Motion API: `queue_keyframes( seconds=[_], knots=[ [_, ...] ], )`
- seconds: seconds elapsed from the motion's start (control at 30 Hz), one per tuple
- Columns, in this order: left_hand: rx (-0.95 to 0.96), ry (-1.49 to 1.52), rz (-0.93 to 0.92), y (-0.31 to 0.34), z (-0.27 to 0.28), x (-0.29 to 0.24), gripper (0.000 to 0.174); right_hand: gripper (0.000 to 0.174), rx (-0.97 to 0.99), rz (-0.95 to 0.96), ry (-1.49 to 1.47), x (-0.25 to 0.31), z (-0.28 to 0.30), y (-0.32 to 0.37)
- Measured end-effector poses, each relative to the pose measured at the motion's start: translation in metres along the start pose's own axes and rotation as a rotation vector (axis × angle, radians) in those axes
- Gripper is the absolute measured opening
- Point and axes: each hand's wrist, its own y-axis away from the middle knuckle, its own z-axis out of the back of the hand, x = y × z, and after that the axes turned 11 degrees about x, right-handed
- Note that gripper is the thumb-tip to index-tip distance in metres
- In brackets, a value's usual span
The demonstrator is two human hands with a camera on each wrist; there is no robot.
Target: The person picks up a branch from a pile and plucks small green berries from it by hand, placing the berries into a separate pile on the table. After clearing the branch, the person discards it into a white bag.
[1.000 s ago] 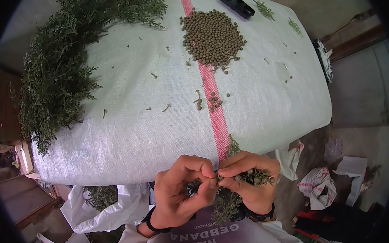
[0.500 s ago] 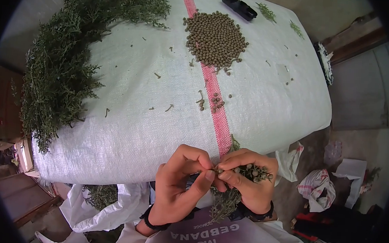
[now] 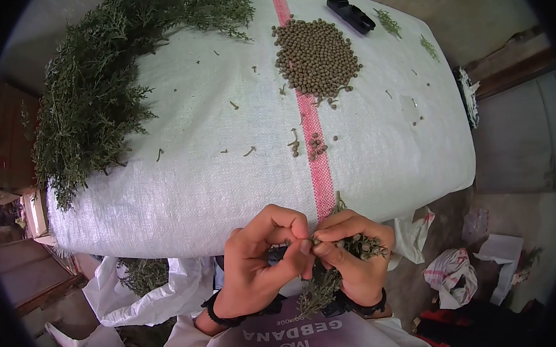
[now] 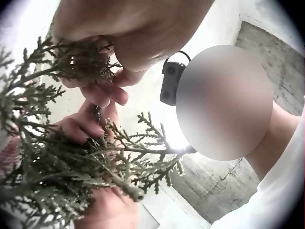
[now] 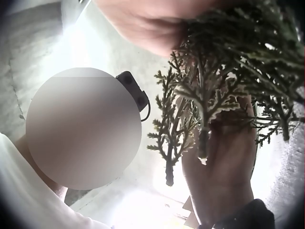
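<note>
"Green and scaly, that sprig (image 3: 318,295); where is it in the head view?"

"Between the hands, at the near edge of the white woven sack (image 3: 207,188); the right hand (image 3: 362,271) grips it, with small round cones (image 3: 366,246) bunched beside the thumb; the left hand (image 3: 253,267) pinches at its tip, thumb and forefinger almost closed (whether a cone sits between them is too small to tell)."

"And beyond them?"

"A heap of loose cones (image 3: 317,58) across the red stripe (image 3: 321,176); a black holder (image 3: 351,14) lies just beside it, and leafy boughs (image 3: 91,105) cover the sack's left side."

"What does the left wrist view add?"

"Feathery side shoots, spread wide, and a cut woody end (image 4: 136,192); I judge the foliage light and springy, the stem stiffer; the near hand's fingers are bent inward (their exact pinch I cannot tell)."

"So where would you take hold?"

"Low on the woody stem, firmly; the fine tips look likely to snap, and the cones, being hard and round, could slip and roll."

"The right wrist view?"

"Sprays hang below the near hand, their stem ends (image 5: 203,152) bare; its fingertips are hidden, so their grip cannot be told there."
</note>
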Motion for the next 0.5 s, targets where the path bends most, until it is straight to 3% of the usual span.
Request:
queue_keyframes(
  seconds=[0.27, 0.4, 0.5],
  knots=[
    [-0.013, -0.005, -0.018, -0.001, -0.002, -0.006, 0.007, 0.016, 0.07, -0.016, -0.026, 0.0, 0.004, 0.0],
    [0.013, 0.027, -0.015, 0.002, 0.003, -0.005, 0.01, 0.015, 0.067, -0.073, -0.085, 0.001, 0.001, -0.003],
    [0.067, 0.14, -0.061, 0.006, 0.01, 0.001, 0.023, 0.015, 0.058, -0.063, -0.054, 0.009, -0.005, -0.009]
  ],
)
